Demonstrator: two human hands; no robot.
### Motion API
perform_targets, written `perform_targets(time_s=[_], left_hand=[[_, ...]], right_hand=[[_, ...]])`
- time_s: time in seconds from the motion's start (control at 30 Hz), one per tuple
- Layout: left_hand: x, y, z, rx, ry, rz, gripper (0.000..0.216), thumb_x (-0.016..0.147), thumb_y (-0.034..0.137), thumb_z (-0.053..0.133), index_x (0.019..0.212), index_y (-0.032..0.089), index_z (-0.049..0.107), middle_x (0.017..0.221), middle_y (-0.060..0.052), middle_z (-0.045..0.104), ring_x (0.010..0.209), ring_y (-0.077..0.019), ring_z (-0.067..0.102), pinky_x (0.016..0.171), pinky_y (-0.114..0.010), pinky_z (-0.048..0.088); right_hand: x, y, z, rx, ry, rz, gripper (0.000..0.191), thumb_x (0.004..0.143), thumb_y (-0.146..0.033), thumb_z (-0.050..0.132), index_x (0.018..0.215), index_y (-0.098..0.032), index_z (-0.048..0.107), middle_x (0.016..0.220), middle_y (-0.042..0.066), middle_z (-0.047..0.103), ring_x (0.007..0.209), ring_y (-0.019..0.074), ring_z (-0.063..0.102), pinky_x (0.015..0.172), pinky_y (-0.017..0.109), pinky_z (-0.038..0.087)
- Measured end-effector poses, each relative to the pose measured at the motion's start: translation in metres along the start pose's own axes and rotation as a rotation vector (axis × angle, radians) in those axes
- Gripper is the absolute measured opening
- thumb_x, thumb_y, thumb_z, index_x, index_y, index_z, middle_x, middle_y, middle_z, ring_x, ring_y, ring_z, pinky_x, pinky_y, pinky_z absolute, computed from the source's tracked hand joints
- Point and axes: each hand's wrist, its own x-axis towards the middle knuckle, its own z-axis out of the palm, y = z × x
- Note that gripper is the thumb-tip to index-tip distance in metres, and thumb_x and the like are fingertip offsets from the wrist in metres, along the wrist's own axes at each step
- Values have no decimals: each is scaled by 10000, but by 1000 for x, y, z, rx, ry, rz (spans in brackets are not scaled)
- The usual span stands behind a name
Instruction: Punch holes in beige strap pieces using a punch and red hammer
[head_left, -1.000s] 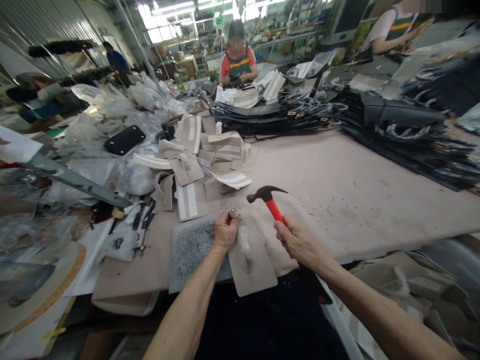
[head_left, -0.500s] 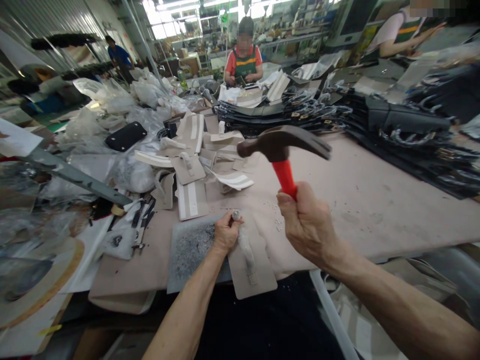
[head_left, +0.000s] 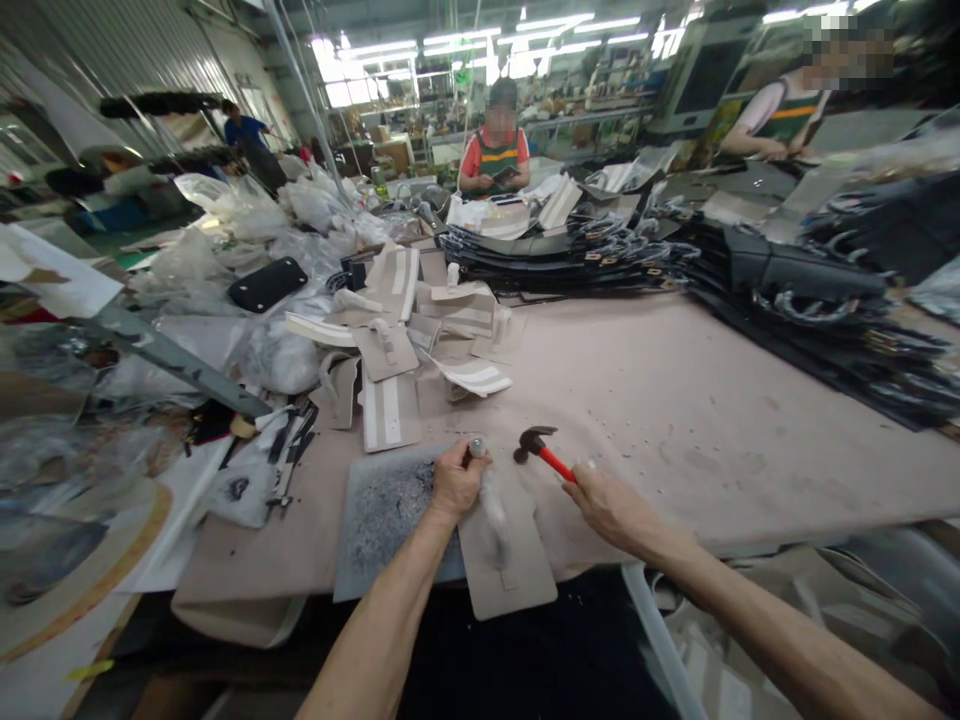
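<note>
Left hand (head_left: 459,480): fingers curled in pinch grip, inside bench (head_left: 622,370) near edge | left forearm (head_left: 386,605): bare, slanting across that edge | right hand (head_left: 609,505): curled fist, apart from left | right forearm (head_left: 765,612): bare, angled inward over same edge.

Your hammer (head_left: 547,454) has a dull metal head (head_left: 536,438) and smooth red handle (head_left: 557,463); your grey board (head_left: 367,545) looks rough.
</note>
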Motion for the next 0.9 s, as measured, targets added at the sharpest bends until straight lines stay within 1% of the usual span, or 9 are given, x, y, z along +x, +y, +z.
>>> perform_targets(time_s=[0.1, 0.17, 0.2, 0.27, 0.33, 0.47, 0.6, 0.73, 0.9], left_hand=[[1, -1, 0, -26, 19, -22, 135, 741, 226, 708, 873, 196, 713, 796, -8, 723, 731, -162, 648, 710, -251, 496], [1, -2, 0, -49, 22, -39, 150, 729, 237, 719, 873, 195, 713, 808, -8, 727, 746, -162, 654, 722, -254, 502], [1, -2, 0, -58, 18, -48, 157, 726, 245, 723, 874, 193, 712, 811, -8, 727, 749, -160, 654, 726, -253, 504], [2, -4, 1, -79, 14, -67, 182, 716, 262, 734, 879, 184, 711, 813, -7, 726, 749, -155, 652, 723, -249, 506], [5, -7, 3, -101, 61, -114, 187, 696, 287, 752, 832, 170, 697, 762, 3, 706, 704, -143, 634, 676, -235, 500], [20, 0, -1, -223, 300, -262, 261, 678, 373, 771, 720, 157, 631, 623, 29, 637, 591, -122, 597, 579, -220, 483], [32, 37, -27, -389, 414, -117, 333, 687, 397, 796, 846, 136, 663, 758, -17, 701, 712, -150, 673, 713, -268, 548], [30, 67, -46, -352, 345, 47, 292, 727, 360, 791, 906, 154, 688, 853, -36, 729, 809, -166, 695, 812, -296, 558], [16, 45, -26, -298, 147, -87, 229, 712, 313, 786, 853, 162, 687, 796, -23, 723, 758, -160, 680, 738, -267, 543]], right_hand=[[-7, -14, 12, -84, 225, -95, 350, 940, -182, 473, 1279, -105, 518, 1139, 189, 615, 984, 278, 604, 795, 366, 444], [-9, -36, 10, -65, 319, -355, 521, 889, -95, 472, 1406, -156, 435, 1388, 191, 485, 1165, 294, 523, 930, 419, 429], [-9, -48, 9, -50, 306, -505, 563, 865, -65, 470, 1414, -184, 433, 1459, 170, 426, 1194, 283, 497, 958, 425, 420], [-6, -71, 8, -65, 206, -731, 481, 843, -58, 481, 1302, -194, 530, 1450, 145, 439, 1138, 262, 510, 931, 418, 433], [-2, -88, 12, -137, 125, -779, 280, 869, -92, 477, 1103, -170, 609, 1263, 145, 564, 1010, 254, 542, 870, 419, 451], [-1, -107, 19, -235, 146, -659, 219, 905, -89, 409, 973, -156, 607, 1015, 135, 625, 849, 247, 574, 783, 401, 463], [-3, -115, 2, -222, 184, -329, 280, 883, -59, 368, 1045, -135, 583, 947, 154, 632, 755, 242, 619, 635, 332, 451], [0, -114, -4, -89, 136, -144, 272, 901, -134, 405, 1123, -114, 560, 914, 150, 668, 785, 248, 669, 623, 308, 472], [5, -110, 16, 120, 129, -110, 348, 973, -219, 369, 1273, -114, 511, 1014, 157, 703, 864, 242, 694, 710, 317, 500]])
